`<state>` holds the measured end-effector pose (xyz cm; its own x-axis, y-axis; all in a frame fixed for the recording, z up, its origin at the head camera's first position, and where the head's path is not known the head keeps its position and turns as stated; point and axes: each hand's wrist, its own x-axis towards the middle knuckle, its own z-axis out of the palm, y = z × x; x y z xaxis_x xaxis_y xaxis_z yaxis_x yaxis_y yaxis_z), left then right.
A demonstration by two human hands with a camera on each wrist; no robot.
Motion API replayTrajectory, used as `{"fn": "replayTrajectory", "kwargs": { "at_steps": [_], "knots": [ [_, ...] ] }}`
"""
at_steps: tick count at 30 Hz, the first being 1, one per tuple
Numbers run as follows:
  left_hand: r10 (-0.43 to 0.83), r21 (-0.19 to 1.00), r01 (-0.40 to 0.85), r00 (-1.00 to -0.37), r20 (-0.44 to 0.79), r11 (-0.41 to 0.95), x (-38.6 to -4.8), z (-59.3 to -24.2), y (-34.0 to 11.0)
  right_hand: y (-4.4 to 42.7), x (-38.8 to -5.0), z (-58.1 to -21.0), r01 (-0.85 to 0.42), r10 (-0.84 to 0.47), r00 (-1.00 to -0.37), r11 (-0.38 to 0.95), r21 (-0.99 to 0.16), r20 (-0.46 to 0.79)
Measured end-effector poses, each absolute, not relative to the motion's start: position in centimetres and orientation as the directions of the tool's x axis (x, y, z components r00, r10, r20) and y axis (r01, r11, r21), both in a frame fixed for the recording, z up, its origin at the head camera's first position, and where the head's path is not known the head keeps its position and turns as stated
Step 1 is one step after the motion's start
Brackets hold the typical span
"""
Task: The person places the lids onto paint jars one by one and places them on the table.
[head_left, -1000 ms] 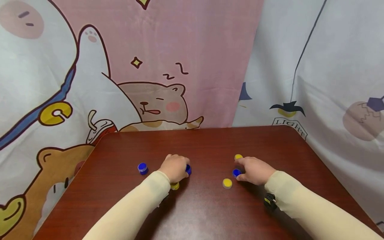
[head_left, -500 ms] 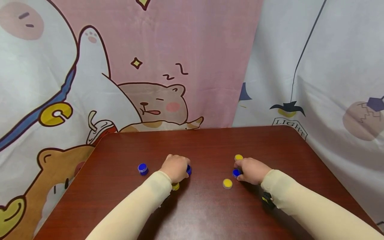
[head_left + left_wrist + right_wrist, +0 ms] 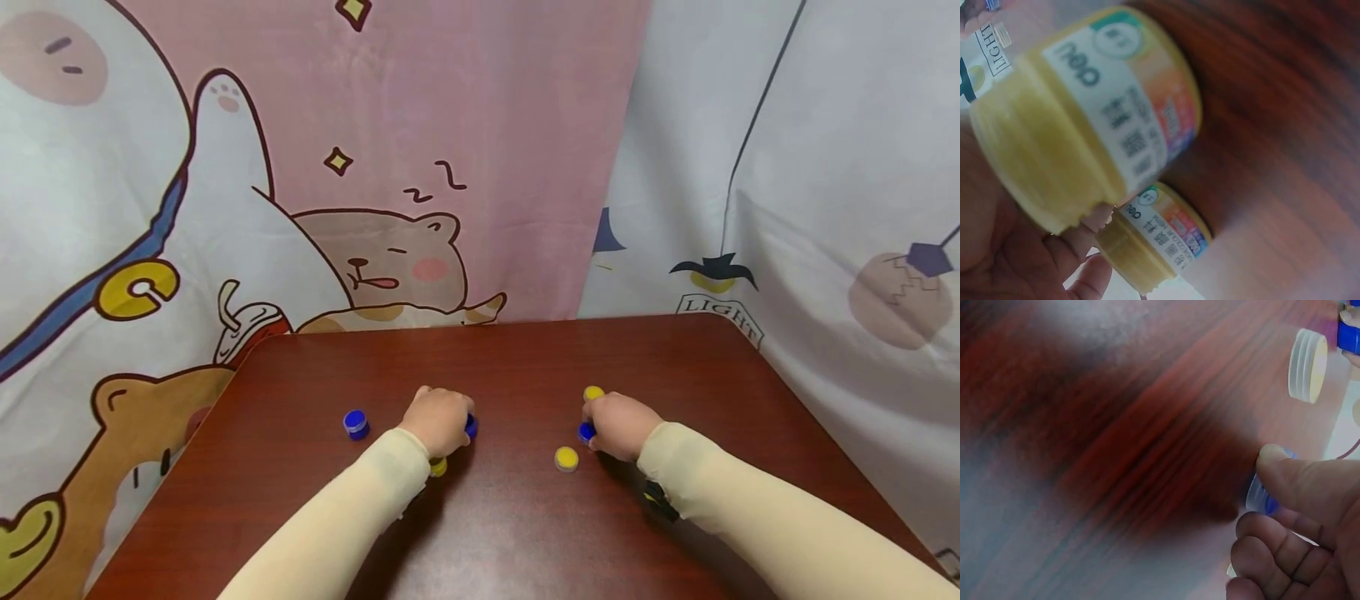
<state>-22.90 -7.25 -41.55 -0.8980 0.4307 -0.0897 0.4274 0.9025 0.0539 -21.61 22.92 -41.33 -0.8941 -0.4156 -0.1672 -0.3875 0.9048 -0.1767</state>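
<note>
Shifted leftward, right fingers pinch a level blue cap; left fingers grip a blue jar.

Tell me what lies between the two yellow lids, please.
In the head view, the blue lid, pinched by the right hand, sits between the far yellow lid and the near yellow lid.

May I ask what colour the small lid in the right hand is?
The lid is blue, seen best in the head view.

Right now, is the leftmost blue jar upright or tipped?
Upright: the leftmost blue jar shows its round top facing up, side below.
</note>
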Motion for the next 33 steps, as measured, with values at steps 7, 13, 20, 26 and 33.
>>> {"fn": "replayTrajectory", "kwargs": {
  "at_steps": [7,13,20,26,33],
  "knots": [
    [0.431,0.048,0.429,-0.898,-0.090,0.902,-22.69,-41.47,-7.34,22.54,-21.43,-41.47,-0.364,-0.393,-0.904,0.914,-0.181,-0.169],
    [0.434,0.039,0.432,-0.897,-0.081,0.901,-22.60,-41.45,-7.39,22.38,-21.57,-41.75,-0.340,-0.375,-0.909,0.920,-0.197,-0.181],
    [0.429,0.032,0.428,-0.899,-0.088,0.903,-22.71,-41.71,-7.28,22.40,-21.49,-41.94,-0.336,-0.371,-0.911,0.921,-0.196,-0.181],
    [0.433,0.026,0.432,-0.897,-0.095,0.901,-22.70,-41.84,-7.07,22.57,-21.30,-41.83,-0.344,-0.375,-0.910,0.921,-0.183,-0.175],
    [0.444,-0.003,0.446,-0.892,-0.089,0.895,-22.87,-41.37,-6.98,22.55,-21.40,-41.14,-0.356,-0.384,-0.909,0.918,-0.175,-0.163]
  ]
}}
